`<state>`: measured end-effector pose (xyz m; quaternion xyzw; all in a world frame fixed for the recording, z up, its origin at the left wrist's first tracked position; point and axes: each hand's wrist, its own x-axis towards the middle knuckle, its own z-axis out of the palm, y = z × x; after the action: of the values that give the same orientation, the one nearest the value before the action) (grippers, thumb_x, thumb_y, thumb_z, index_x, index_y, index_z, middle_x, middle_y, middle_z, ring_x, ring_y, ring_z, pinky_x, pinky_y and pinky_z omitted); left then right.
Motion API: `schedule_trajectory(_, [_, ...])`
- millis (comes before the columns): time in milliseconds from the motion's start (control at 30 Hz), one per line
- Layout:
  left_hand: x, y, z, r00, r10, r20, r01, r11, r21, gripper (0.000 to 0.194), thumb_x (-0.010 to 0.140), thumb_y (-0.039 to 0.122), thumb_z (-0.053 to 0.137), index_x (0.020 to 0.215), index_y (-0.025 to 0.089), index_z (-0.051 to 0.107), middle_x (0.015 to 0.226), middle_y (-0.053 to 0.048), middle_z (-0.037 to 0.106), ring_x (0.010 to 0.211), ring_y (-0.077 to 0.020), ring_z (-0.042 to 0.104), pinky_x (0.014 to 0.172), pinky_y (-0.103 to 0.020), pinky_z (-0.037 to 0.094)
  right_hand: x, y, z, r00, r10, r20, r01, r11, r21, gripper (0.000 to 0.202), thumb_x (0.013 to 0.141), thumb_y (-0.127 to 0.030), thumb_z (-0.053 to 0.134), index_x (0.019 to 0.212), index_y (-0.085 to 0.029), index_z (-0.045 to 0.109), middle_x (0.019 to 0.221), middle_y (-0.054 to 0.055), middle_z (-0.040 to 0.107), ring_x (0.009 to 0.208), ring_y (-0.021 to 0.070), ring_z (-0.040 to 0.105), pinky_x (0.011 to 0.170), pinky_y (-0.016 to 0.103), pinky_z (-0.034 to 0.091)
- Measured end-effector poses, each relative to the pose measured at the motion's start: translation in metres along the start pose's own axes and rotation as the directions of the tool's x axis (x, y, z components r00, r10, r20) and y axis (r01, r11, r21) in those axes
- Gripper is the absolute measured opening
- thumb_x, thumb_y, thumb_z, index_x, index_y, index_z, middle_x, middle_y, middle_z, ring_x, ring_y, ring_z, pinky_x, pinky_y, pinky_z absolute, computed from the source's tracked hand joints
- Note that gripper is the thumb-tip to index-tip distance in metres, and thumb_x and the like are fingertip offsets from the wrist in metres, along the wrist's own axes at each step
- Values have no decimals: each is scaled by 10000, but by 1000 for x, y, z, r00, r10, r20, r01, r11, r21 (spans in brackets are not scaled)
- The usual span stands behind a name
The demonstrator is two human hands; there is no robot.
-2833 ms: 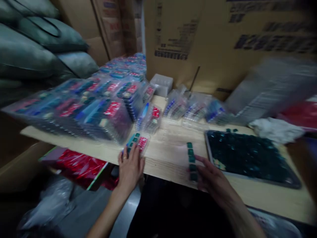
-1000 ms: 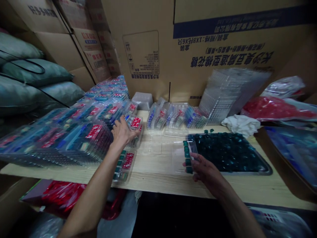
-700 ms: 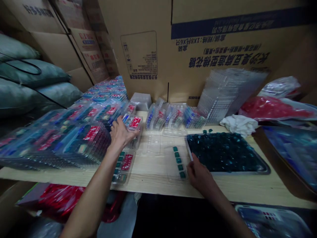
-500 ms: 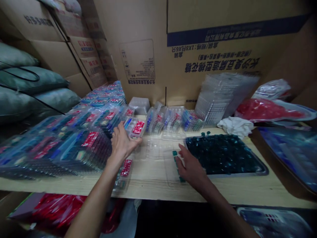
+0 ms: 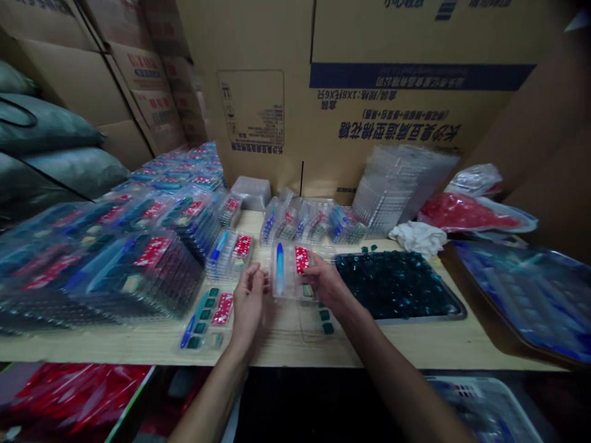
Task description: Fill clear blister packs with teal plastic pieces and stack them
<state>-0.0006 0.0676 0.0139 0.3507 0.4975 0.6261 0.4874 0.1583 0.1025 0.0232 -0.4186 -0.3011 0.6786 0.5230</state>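
A clear plastic compartment tray (image 5: 287,289) with a blue pen (image 5: 279,269) and a red packet with white marks (image 5: 301,259) is held up over the table. My right hand (image 5: 325,282) grips its right edge, thumb and fingers closed on it. Just left of this tray is my left hand (image 5: 249,301), its fingers loosely bent and apart, with nothing visible in them. Partly under the held tray lies another clear tray (image 5: 307,329) with dark green pieces (image 5: 325,315) in it. Left of my left hand lies a filled tray (image 5: 203,320) with green pieces, a pen and a red packet.
A shallow tray of dark green pieces (image 5: 392,283) stands on the right. Stacked filled trays (image 5: 152,277) crowd the left side. Behind are nested clear trays (image 5: 388,184), a white cloth (image 5: 418,237) and a cardboard box (image 5: 258,80). A blue-lined box (image 5: 521,295) stands far right.
The right hand has left the tray with green pieces and now holds the tray with the pen. My left hand has moved right, away from the stacks. The view has shifted slightly.
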Motion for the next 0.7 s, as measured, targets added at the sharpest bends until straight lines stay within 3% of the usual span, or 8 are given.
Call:
schedule_trajectory(67, [6, -9, -5, 963, -233, 135, 257, 946, -198, 310, 685, 325, 807, 900, 133, 691, 733, -26, 678, 587, -115, 611, 558, -197, 477, -3, -2, -7, 997, 53, 55, -50, 997, -53, 539, 539, -150, 613, 1073, -217, 602, 897, 9, 675, 693, 141, 616, 564, 235, 504])
schedule_trajectory(133, [6, -16, -7, 897, -341, 281, 416, 866, -277, 228, 672, 240, 820, 816, 109, 700, 680, -22, 678, 553, -107, 614, 536, -184, 483, -5, 0, -11, 994, 89, 71, -81, 992, -99, 537, 545, -161, 615, 1080, -212, 614, 839, -3, 668, 645, 128, 586, 534, 217, 466])
schedule_trajectory(167, [5, -20, -7, 880, -365, 302, 455, 832, -319, 184, 688, 201, 807, 806, 106, 702, 689, -24, 690, 565, -106, 628, 551, -181, 499, -5, 3, -12, 994, 91, 64, -82, 989, -123, 541, 548, -161, 611, 1086, -212, 616, 803, -14, 658, 613, 117, 562, 519, 207, 444])
schedule_trajectory(333, [-5, -28, -9, 876, -409, 255, 479, 690, -542, 65, 810, 80, 677, 866, 96, 706, 827, -58, 744, 688, -117, 692, 675, -210, 580, 4, 21, -16, 999, 18, -29, -26, 944, -330, 592, 571, -157, 564, 1161, -191, 591, 760, -24, 628, 597, 113, 528, 531, 206, 421])
schedule_trajectory(433, [-6, -31, -11, 858, -426, 286, 511, 663, -547, 94, 808, 40, 659, 863, 103, 702, 829, -54, 743, 697, -118, 695, 685, -213, 586, 8, 27, -17, 993, -82, -89, 19, 831, -556, 753, 672, -215, 558, 1411, -152, 430, 1043, 66, 668, 840, 182, 622, 720, 295, 510])
schedule_trajectory(500, [-7, -33, -12, 847, -424, 319, 531, 654, -539, 94, 793, 43, 677, 855, 110, 699, 827, -47, 735, 709, -119, 694, 699, -214, 582, 6, 26, -17, 979, -178, -96, 55, 691, -721, 818, 757, -320, 578, 1507, -137, 307, 1283, 142, 581, 1074, 248, 600, 905, 390, 492])
schedule_trajectory(600, [-8, -33, -11, 853, -372, 365, 518, 687, -510, 92, 756, 77, 730, 827, 114, 685, 820, -32, 714, 725, -128, 683, 713, -240, 582, -3, 19, -13, 971, -228, 67, 176, 504, -845, 801, 853, -520, 539, 1533, -183, 283, 1473, 166, 422, 1324, 308, 449, 1077, 477, 374])
schedule_trajectory(700, [-11, -30, -7, 867, -330, 374, 485, 730, -482, 136, 712, 103, 780, 790, 119, 670, 802, -20, 693, 726, -129, 668, 713, -248, 574, -15, 13, -4, 939, -236, 251, 327, 379, -866, 815, 887, -589, 498, 1556, -212, 226, 1563, 160, 297, 1457, 327, 253, 1149, 528, 257])
